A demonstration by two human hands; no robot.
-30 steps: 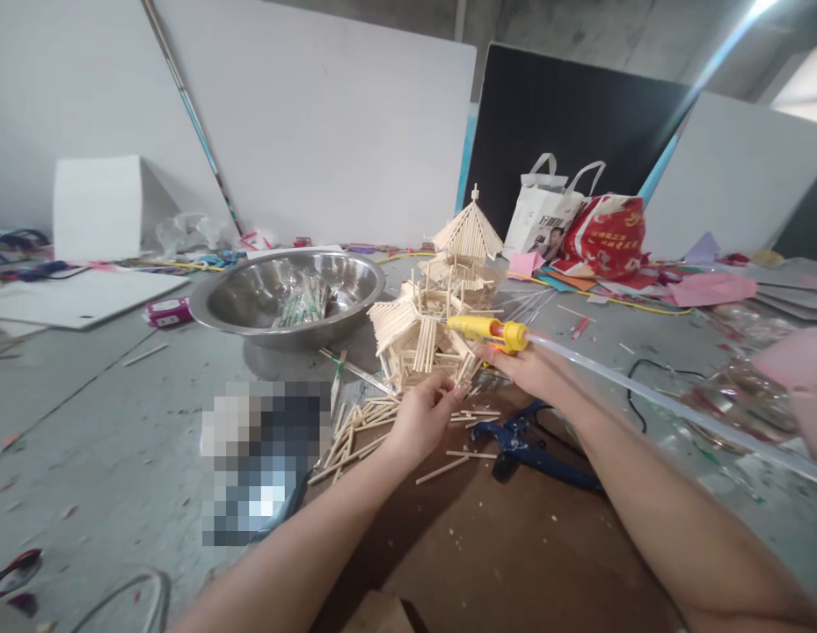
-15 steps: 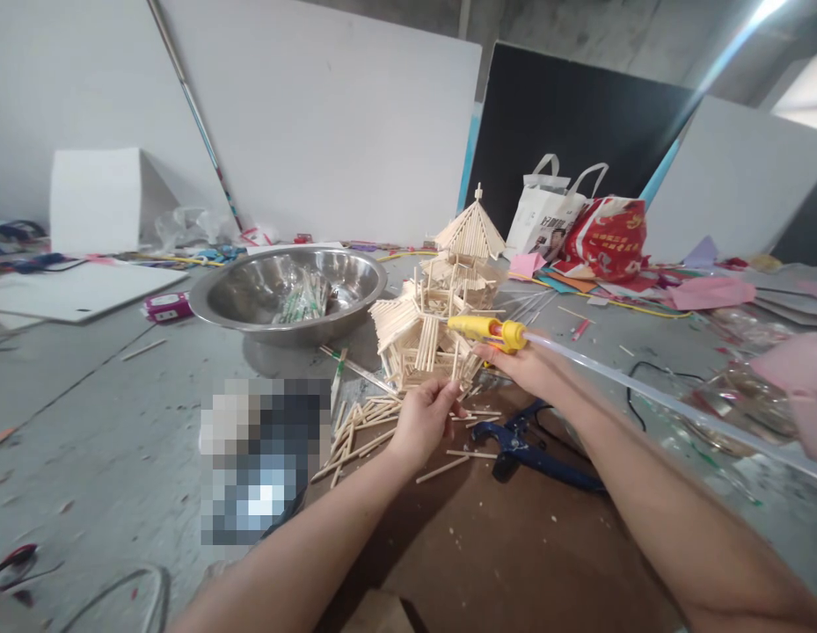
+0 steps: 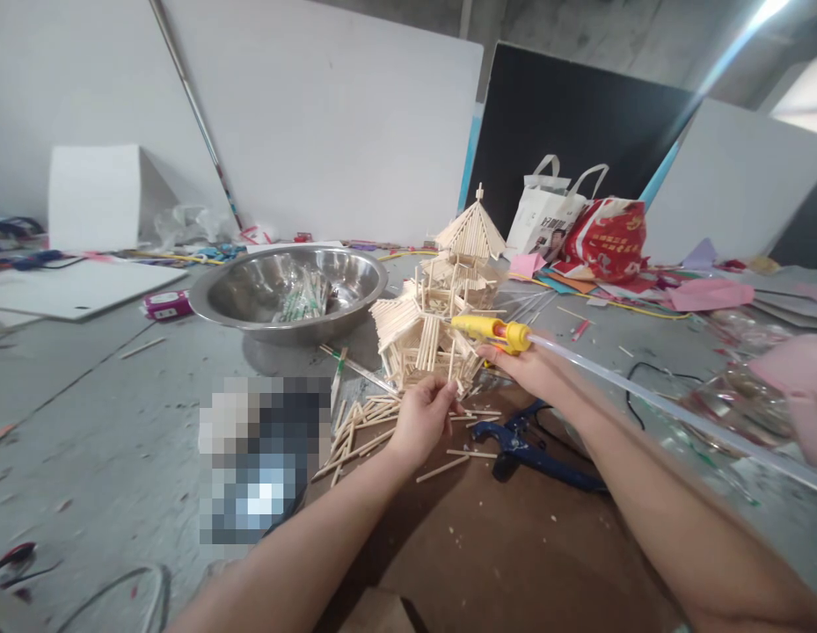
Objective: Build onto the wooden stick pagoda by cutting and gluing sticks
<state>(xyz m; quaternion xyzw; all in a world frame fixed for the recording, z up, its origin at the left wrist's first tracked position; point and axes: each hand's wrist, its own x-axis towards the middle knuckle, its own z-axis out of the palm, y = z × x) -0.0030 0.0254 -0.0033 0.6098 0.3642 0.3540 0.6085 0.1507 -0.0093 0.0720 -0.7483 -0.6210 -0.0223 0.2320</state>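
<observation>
A tiered pagoda model (image 3: pixel 429 338) built of thin wooden sticks stands in front of me, with a pointed roof on top. My left hand (image 3: pixel 425 418) is at its near lower side, thumb and fingers pinched on a short wooden stick (image 3: pixel 452 362) that stands upright from the fingertips. In my right hand (image 3: pixel 520 365) is a yellow hot glue gun (image 3: pixel 491 331), its nozzle pointing left at the model's roof edge. A long clear glue stick (image 3: pixel 645 393) trails from the gun's back end. Fingers of the right hand are wrapped round the handle, partly hidden.
Loose sticks (image 3: pixel 361 431) lie left of my left hand on the brown board (image 3: pixel 500 563). A blue cutter-like tool (image 3: pixel 533 457) rests on the right. Behind stands a steel basin (image 3: pixel 216 303) holding wrapped chopsticks (image 3: pixel 306 299). Bags (image 3: pixel 602 237) and coloured paper are farther back.
The glue gun has shifted very slightly right. The stick in my left hand has moved a touch left at its top. Otherwise the scene stays the same.
</observation>
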